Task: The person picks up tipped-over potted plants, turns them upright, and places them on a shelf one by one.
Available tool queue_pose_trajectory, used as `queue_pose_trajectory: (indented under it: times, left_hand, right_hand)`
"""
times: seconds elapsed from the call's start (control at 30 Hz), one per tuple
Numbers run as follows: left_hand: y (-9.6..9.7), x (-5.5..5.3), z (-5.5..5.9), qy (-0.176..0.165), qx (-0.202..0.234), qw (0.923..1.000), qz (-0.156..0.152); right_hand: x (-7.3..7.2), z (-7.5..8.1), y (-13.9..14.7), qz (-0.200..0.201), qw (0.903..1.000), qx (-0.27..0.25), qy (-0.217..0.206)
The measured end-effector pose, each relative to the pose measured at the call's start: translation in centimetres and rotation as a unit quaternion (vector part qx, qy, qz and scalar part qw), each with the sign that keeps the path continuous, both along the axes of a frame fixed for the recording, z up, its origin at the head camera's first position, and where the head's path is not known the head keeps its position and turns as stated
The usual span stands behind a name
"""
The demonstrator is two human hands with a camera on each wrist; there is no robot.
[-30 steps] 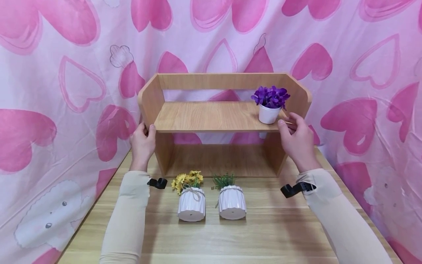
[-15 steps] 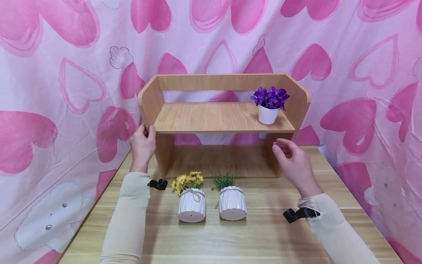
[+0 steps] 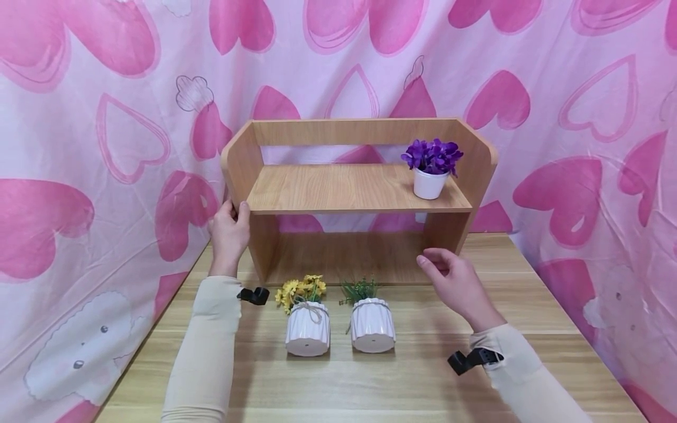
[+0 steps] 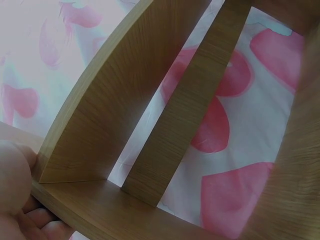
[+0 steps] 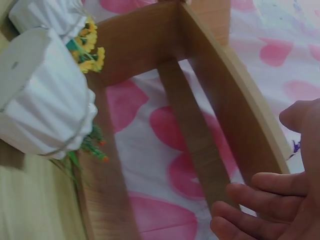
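Note:
A two-tier wooden shelf (image 3: 328,188) stands on the table. My left hand (image 3: 230,235) grips its left side at the height of the upper board; in the left wrist view the thumb lies on the near side and fingers (image 4: 42,220) curl beneath the edge. My right hand (image 3: 457,285) is in front of the shelf's lower right part, fingers loosely bent, holding nothing. A small white pot with purple flowers (image 3: 429,183) stands upright on the upper board, at the right. Nearest to my right hand on the table, a white fluted pot with green sprigs (image 3: 372,326) lies on its side.
Left of the green-sprig pot, a similar white pot with yellow flowers (image 3: 308,329) also lies on its side, base toward me. The wood-grain table (image 3: 423,388) extends beneath everything. A pink heart-patterned curtain (image 3: 359,76) hangs behind and at both sides.
My right hand has left the purple-flower pot and moved down and to the left, in front of the lower tier. My left hand stays on the shelf's side.

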State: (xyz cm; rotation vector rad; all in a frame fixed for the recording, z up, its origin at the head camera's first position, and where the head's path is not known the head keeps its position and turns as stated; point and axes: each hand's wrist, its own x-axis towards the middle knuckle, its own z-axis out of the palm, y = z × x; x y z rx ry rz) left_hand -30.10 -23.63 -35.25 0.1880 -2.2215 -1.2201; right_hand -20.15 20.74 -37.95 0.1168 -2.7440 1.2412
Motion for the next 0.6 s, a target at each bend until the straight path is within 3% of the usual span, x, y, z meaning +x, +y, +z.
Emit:
queue_pose_trajectory:
  times: [0.3, 0.6]
  left_hand:
    - [-0.1, 0.1, 0.1, 0.009, -0.004, 0.9999, 0.004]
    - [-0.1, 0.1, 0.1, -0.008, 0.011, 0.9999, -0.006]
  right_hand:
    - [0.0, -3.1, -1.4, 0.017, 0.9989, 0.012, -0.041]
    - [0.4, -6.2, -2.7, 0.025, 0.9950, 0.006, -0.097]
